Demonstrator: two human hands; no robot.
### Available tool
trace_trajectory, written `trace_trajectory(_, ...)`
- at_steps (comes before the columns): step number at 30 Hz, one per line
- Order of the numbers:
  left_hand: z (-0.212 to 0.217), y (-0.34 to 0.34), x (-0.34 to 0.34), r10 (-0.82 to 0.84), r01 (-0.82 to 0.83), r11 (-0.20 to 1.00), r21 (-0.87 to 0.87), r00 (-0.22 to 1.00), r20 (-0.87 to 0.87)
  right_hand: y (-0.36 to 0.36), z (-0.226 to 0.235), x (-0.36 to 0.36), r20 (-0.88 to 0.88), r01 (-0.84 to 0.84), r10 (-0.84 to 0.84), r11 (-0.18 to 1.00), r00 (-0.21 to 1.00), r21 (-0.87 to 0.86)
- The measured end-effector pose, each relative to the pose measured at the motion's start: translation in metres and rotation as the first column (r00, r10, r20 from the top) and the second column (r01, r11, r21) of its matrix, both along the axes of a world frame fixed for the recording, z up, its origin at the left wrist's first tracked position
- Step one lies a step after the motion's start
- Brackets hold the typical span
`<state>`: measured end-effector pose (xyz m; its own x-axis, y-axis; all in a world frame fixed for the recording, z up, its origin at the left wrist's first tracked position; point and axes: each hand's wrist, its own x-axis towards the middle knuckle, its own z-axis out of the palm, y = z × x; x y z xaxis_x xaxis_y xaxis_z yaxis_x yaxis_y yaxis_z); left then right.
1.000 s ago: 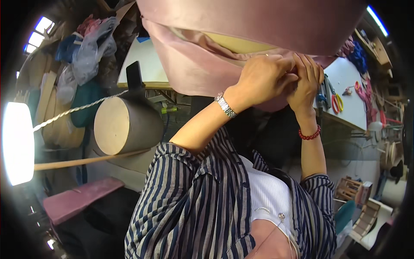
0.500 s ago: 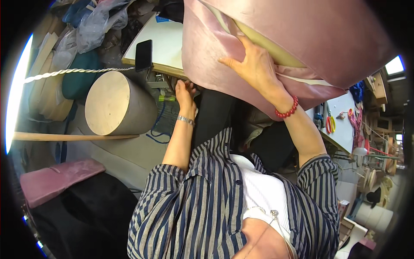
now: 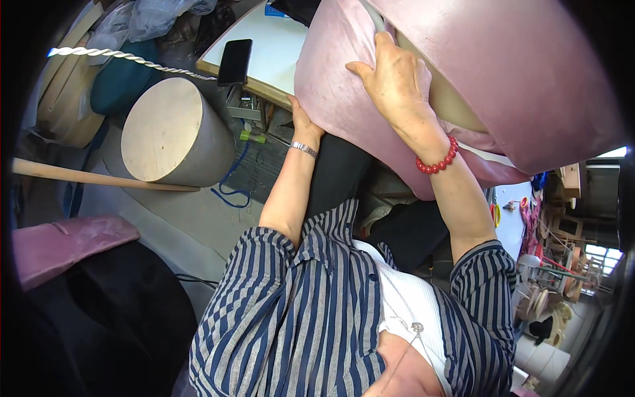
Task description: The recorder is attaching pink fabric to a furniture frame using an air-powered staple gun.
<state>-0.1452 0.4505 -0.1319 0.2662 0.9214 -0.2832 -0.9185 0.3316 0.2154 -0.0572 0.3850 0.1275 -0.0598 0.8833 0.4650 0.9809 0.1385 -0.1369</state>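
Note:
A large pink, velvety cushion cover lies over the white table's edge and my lap. Along its long opening shows pale yellowish foam. My right hand, with a red bead bracelet, rests at that opening. Its thumb is stretched apart over the pink fabric, while the forefinger reaches to the slit; the other fingers are partly hidden. My left hand, wearing a metal watch, is at the cover's lower left edge beside the tabletop. Its thumb points up, and the fabric hides its fingers.
A black phone lies at the corner of the white table. Left of it stands a round drum with a wooden pole before it. Another pink piece lies on black material. Yellow-handled scissors lie on the right.
My left hand has moved up and right against the cover's lower edge. My right hand has shifted up a little along the opening. The whole view has turned slightly.

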Motion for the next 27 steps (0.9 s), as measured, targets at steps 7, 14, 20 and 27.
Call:
trace_trajectory(7, -0.001, -0.003, 0.004, 0.033, -0.033, 0.999, 0.006, 0.998, -0.051, -0.005, 0.005, -0.011, -0.016, 0.015, -0.016, 0.997, 1.0, -0.081)
trace_trajectory(14, 0.004, -0.007, 0.002, 0.021, -0.025, 0.996, -0.086, 0.999, -0.043, -0.002, 0.02, -0.01, -0.101, -0.108, 0.079, 0.94, 0.992, -0.323)
trace_trajectory(20, 0.016, -0.014, -0.002, 0.068, -0.074, 0.99, -0.121, 0.996, -0.052, 0.014, 0.008, 0.007, -0.381, -0.199, 0.017, 0.873, 0.925, -0.446)
trace_trajectory(27, 0.006, -0.026, -0.019, 0.219, -0.32, 0.947, 0.038, 0.55, -0.806, 0.018, -0.016, 0.032, -0.944, -0.567, -0.017, 0.796, 0.329, -0.212)
